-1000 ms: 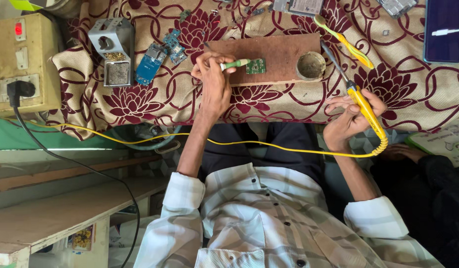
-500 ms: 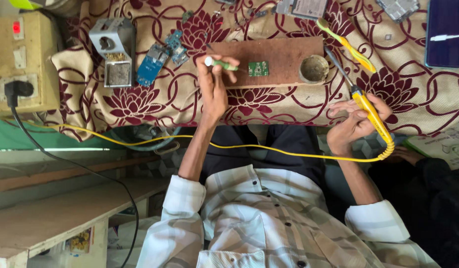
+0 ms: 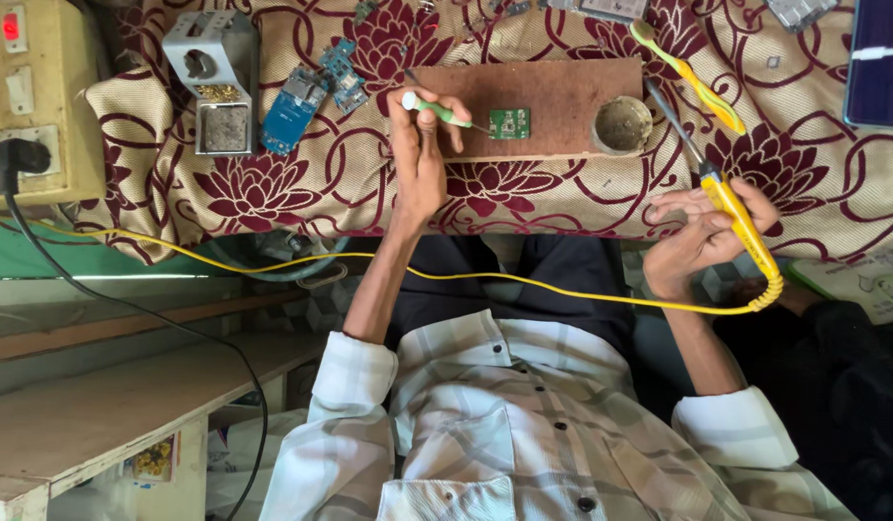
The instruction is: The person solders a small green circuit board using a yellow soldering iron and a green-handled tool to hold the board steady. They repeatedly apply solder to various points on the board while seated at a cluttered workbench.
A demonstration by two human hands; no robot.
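Left hand: left hand (image 3: 419,159) holds a thin green tool (image 3: 437,111), fingers wrapped tight around it.
Tool tip: it touches the small green board (image 3: 509,123).
Green board: it lies on the brown wooden block (image 3: 552,92), just left of a round tin (image 3: 621,125).
Right hand: right hand (image 3: 702,236) grips a yellow soldering iron (image 3: 736,212), well right of the block, tip pointing toward the tin.
Wire: yellow wire (image 3: 523,285) runs from the iron across the lap.
Cloth: flowered cloth (image 3: 302,183) covers the table.
Blue boards: blue boards (image 3: 311,92) lie left of the block.
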